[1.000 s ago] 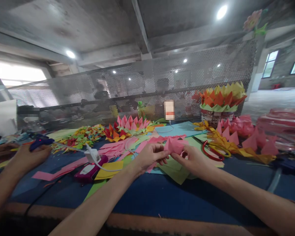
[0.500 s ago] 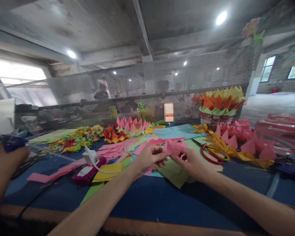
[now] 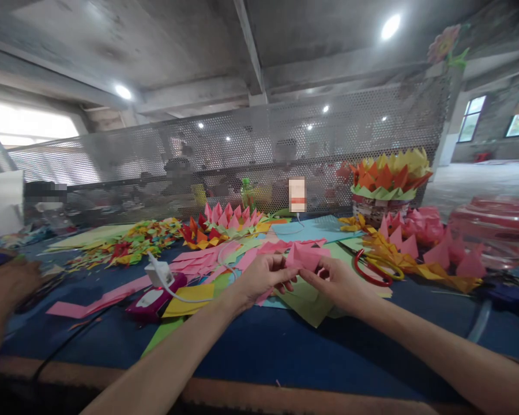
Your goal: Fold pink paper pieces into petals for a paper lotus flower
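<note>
Between my two hands, just above the table, is a folded piece of pink paper (image 3: 303, 257) with a pointed top. My left hand (image 3: 266, 279) pinches its left lower edge between thumb and fingers. From the other side, my right hand (image 3: 334, 282) grips the right edge, with the thumb along the bottom. Beneath them lie sheets of pale green paper (image 3: 311, 308) and a stack of pink paper strips (image 3: 207, 259). Scissors with red and yellow handles (image 3: 374, 271) rest to the right of my right hand.
A purple power strip (image 3: 155, 300) with a white charger (image 3: 159, 272) stands left of my arms. Behind are folded pink paper points (image 3: 231, 216) and a paper-flower basket (image 3: 384, 184). A clear jar (image 3: 493, 230) is at right. Another person's hand (image 3: 12, 276) works at far left.
My hands keep hold of the pink paper with hardly any movement. At the far left, the other person's hand has shifted further left with the blue tool.
</note>
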Demonstrator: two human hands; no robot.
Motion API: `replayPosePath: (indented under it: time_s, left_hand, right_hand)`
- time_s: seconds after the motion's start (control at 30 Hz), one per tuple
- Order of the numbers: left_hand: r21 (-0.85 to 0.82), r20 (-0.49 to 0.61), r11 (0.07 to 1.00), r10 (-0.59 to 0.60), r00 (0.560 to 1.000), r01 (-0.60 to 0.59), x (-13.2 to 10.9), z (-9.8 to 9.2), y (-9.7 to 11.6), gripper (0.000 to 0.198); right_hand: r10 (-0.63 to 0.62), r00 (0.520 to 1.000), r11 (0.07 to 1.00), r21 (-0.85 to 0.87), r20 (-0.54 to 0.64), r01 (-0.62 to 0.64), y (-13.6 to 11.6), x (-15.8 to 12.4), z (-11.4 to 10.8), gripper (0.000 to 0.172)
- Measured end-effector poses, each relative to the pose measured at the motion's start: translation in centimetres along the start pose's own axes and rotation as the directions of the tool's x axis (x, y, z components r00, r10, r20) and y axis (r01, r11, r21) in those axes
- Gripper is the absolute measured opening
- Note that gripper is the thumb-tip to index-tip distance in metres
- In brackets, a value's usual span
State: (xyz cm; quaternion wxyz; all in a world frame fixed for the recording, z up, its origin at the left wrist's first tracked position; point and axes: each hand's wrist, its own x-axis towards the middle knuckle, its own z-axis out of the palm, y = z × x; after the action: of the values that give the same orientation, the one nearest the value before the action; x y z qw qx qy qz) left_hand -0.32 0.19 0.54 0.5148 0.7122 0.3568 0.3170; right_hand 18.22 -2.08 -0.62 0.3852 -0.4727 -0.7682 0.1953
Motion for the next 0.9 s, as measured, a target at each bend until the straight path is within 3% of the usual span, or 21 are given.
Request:
replayPosePath:
  time_s: [0.47,0.9]
  left_hand:
    - [-0.032,-0.032,0.999,0.010,0.999,-0.011,0.19,0.20,-0.14,0.034]
    - [-0.002,-0.072,1.000,-0.020,0.997,0.020,0.14,0.09,0.24,0.032]
  right_hand:
    - [-0.023,1.000,0.999,-0.025,0.011,0.024,0.56,0.14,0.13,0.035]
    - [-0.070,0.997,0.996,0.062,-0.018,0.071,0.23,0.24,-0.08,0.033]
